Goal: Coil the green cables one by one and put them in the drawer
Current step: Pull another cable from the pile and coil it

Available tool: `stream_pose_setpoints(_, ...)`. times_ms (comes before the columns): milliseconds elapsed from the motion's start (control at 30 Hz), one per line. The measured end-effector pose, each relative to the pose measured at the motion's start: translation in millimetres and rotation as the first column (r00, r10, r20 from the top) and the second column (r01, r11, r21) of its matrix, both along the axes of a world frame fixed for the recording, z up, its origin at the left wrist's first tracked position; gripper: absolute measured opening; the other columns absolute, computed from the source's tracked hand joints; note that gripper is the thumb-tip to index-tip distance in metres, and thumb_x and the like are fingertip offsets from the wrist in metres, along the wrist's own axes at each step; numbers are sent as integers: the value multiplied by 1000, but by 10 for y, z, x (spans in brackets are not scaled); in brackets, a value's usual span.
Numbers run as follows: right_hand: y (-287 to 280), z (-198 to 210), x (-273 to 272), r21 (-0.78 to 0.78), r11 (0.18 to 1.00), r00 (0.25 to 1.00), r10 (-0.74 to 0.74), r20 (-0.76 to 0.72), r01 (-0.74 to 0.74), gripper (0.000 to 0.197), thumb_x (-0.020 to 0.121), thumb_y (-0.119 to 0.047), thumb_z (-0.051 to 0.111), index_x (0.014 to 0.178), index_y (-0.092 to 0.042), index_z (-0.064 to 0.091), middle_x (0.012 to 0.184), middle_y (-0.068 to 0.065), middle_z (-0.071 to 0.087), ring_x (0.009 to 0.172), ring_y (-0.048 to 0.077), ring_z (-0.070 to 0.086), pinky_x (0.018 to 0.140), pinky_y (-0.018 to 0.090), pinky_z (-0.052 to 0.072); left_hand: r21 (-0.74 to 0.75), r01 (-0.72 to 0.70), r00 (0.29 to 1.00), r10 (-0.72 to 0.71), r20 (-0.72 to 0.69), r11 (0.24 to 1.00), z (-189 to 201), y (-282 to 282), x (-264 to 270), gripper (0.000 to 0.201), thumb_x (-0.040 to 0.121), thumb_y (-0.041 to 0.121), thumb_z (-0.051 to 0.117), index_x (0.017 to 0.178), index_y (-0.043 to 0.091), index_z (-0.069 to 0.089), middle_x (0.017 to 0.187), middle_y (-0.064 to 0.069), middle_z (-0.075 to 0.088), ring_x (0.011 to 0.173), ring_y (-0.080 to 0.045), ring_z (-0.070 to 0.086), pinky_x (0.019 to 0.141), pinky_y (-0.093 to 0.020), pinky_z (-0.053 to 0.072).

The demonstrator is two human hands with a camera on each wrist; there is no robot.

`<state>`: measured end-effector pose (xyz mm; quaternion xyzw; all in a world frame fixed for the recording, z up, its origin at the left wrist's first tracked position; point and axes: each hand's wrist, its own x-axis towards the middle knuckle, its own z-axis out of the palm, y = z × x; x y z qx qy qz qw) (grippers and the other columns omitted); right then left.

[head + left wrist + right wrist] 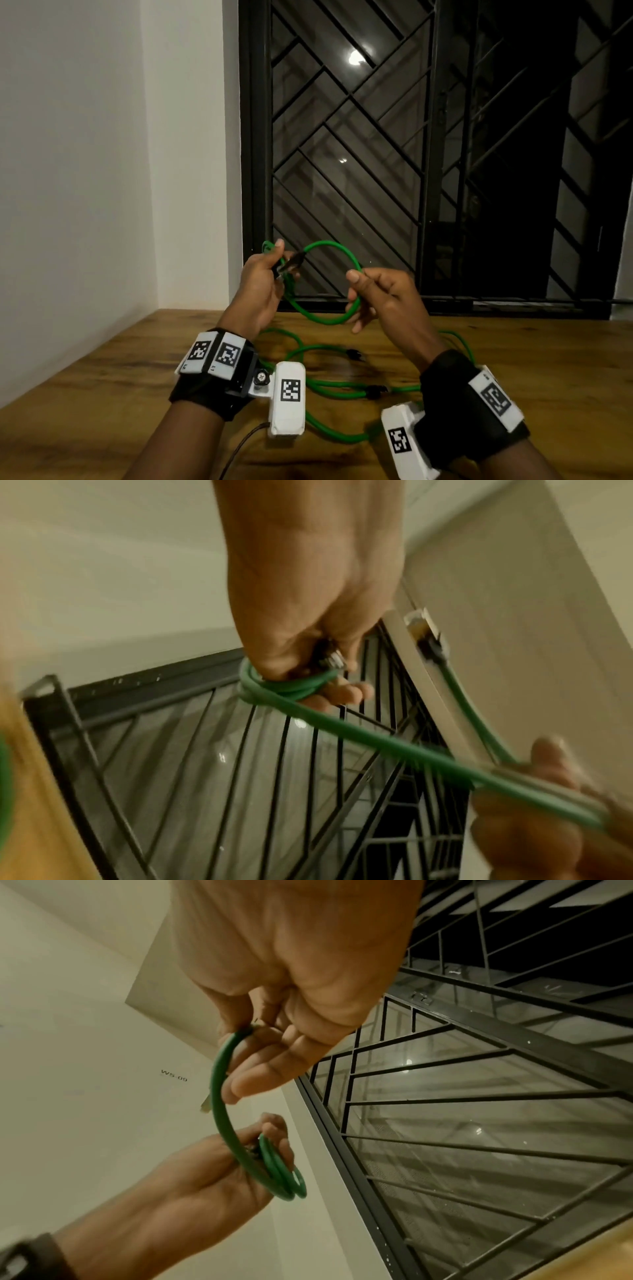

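Green cable [337,251], brown woodgrain table [102,383]

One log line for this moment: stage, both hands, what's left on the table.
stage: coiling | left hand: grips gathered loops | right hand: pinches green cable | table: other green cables uncoiled | drawer: out of view

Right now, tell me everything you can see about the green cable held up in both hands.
The green cable is round, smooth, rubbery-looking, with a dark plug at one end. It is held above the wooden table, partly coiled: the left hand grips several loops and the plug, and the right hand pinches the open loop arching between them.
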<state>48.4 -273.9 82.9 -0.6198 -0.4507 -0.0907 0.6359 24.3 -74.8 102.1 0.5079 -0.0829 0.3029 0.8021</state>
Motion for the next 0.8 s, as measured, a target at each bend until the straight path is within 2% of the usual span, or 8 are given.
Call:
stream_pose_setpoints(67, 6, 10, -25, 44, 999, 1000, 13, -29, -12, 34, 97, -29, 56, 73, -5, 61, 59, 5, 64, 51, 20, 65, 46, 28, 54, 271, -55, 998, 59, -5, 961, -22, -54, 6, 26, 104, 14, 43, 86, 7, 61, 62, 2, 66, 57, -9, 62, 64, -25, 50)
stream_pose_setpoints(133, -2, 18, -29, 121, 993, 999, -7, -52, 13, 31, 98, -27, 55, 76, -6, 60, 59, 7, 65, 51, 23, 66, 46, 29, 54, 554, -51, 998, 66, -8, 831, -63, -130, 24, 16, 104, 12, 44, 98, 4, 57, 67, -2, 68, 65, -13, 65, 69, -25, 53)
stream_pose_setpoints(233, -27, 21, 14, 247, 965, 994, -66, -91, 87, 20, 102, -22, 53, 87, -9, 57, 60, 6, 65, 50, 23, 66, 43, 28, 53, 737, 35, 995, 42, -86, 675, -139, -247, 57, 12, 102, 15, 51, 107, 5, 49, 70, -3, 65, 69, -19, 65, 77, -35, 53)
stream_pose_setpoints(333, -40, 15, 85, 337, 929, 983, -112, -145, 155, 11, 102, -20, 55, 94, -12, 53, 62, 5, 66, 49, 21, 64, 41, 25, 50, 748, 131, 986, -11, -164, 651, -151, -318, 42, 18, 101, 16, 52, 110, 2, 46, 74, -6, 57, 62, -18, 60, 59, -29, 54)
stream_pose_setpoints(433, -41, 22, 124, 382, 902, 973, -144, -179, 203, 11, 100, -21, 59, 97, -12, 53, 68, 6, 69, 50, 17, 65, 40, 23, 47, 768, 237, 971, -111, -213, 596, -131, -314, 8, 15, 103, 16, 48, 109, 3, 46, 63, -4, 53, 50, -13, 52, 47, -21, 45)
stream_pose_setpoints(533, -59, 45, 143, 420, 877, 968, -169, -186, 234, 12, 97, -21, 63, 95, -13, 55, 69, 5, 71, 48, 9, 58, 42, 17, 41, 750, 337, 941, -212, -262, 569, -150, -343, -9, 19, 103, 22, 46, 110, 4, 46, 54, -1, 48, 41, -6, 43, 44, -17, 35)
stream_pose_setpoints(633, -73, 61, 158, 449, 866, 973, -159, -170, 220, 13, 95, -20, 65, 93, -12, 54, 65, 5, 70, 48, 9, 52, 45, 15, 41, 732, 406, 912, -296, -284, 547, -169, -390, -14, 31, 97, 33, 41, 107, 4, 51, 53, 1, 44, 42, -7, 36, 46, -19, 31)
stream_pose_setpoints(800, -75, 48, 179, 442, 868, 974, -194, -116, 226, 14, 95, -16, 64, 91, -10, 53, 53, -7, 62, 56, 10, 58, 51, 16, 46, 648, 528, 842, -437, -316, 549, -193, -474, -46, 43, 100, 38, 31, 97, 3, 54, 49, 1, 35, 39, -8, 24, 44, -23, 21)
